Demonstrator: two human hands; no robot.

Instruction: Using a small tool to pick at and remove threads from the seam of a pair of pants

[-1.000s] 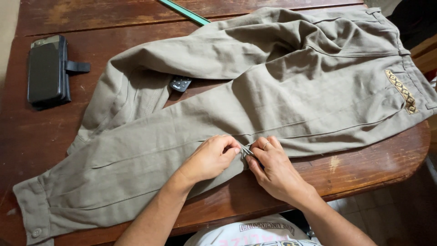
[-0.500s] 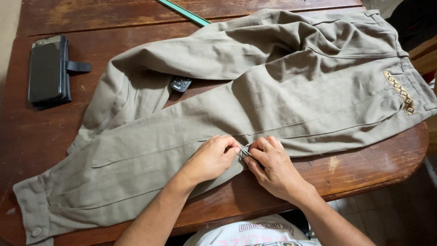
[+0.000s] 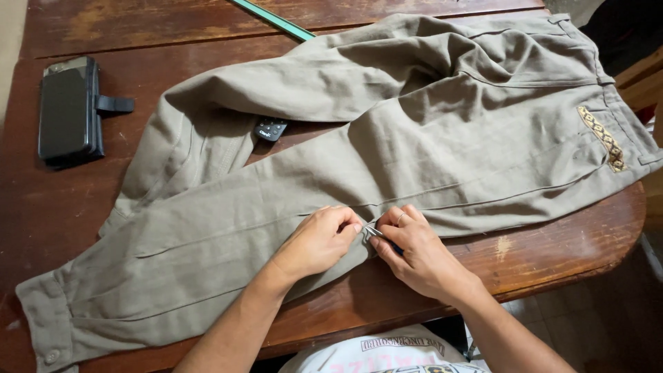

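right now both hands meet low centre of frame: left hand [image 3: 319, 240] pinches a small fold of the khaki trousers [image 3: 387, 138] w/ thumb & forefinger, fingers curled tight; right hand [image 3: 414, 249] grips a small metal tool [image 3: 373, 233] at the same spot, tip touching the seam; what kind of tool, can't tell. trousers lie spread across the wooden table [image 3: 552, 249], cuffs at lower left, waistband at upper right w/ a patterned trim strip [image 3: 602, 138] near the right edge. small dark remote-like item [image 3: 270, 129] peeks out between the legs. black phone case [image 3: 68, 110] sits upper left, well apart. green ruler [image 3: 273, 18] at top edge.
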